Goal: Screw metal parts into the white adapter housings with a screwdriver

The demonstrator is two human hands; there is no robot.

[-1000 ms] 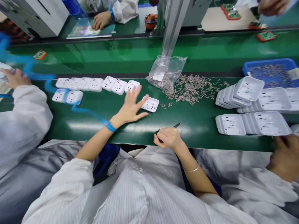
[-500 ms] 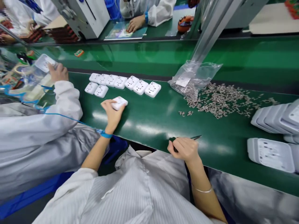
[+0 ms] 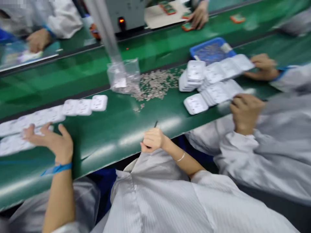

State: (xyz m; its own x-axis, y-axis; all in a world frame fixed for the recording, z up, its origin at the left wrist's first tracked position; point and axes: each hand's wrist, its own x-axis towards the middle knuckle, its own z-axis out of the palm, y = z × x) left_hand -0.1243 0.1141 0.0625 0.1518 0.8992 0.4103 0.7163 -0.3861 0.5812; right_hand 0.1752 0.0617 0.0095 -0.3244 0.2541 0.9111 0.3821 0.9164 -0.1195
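At the left of the frame, the person's left hand (image 3: 52, 142) is hanging over squarish white plastic cases, its fingers standing wide apart and gripping nothing visible; blur is hiding whether they are touching a case. Those smooth, round-cornered cases are lying in a back row (image 3: 56, 113) and a shorter front row (image 3: 17, 145) on the glossy green table (image 3: 109, 136). A flat blue band (image 3: 57, 169) is circling the left wrist. At the lower centre, the right hand (image 3: 153, 139) is closing its fingers around a slim dark tool (image 3: 156, 124), whose thin end is poking out above the knuckles, while a narrow shiny bangle (image 3: 181, 157) is ringing that forearm. Above the centre, tiny, irregular metal pieces (image 3: 157, 84) are forming a rough, glinting heap beside a crinkled clear plastic bag (image 3: 123, 76). Toward the right, shallow white shells (image 3: 196, 103) are standing nested in stacks before a blue plastic tray (image 3: 191, 50), and a co-worker's two hands (image 3: 246, 111) are working close to them.
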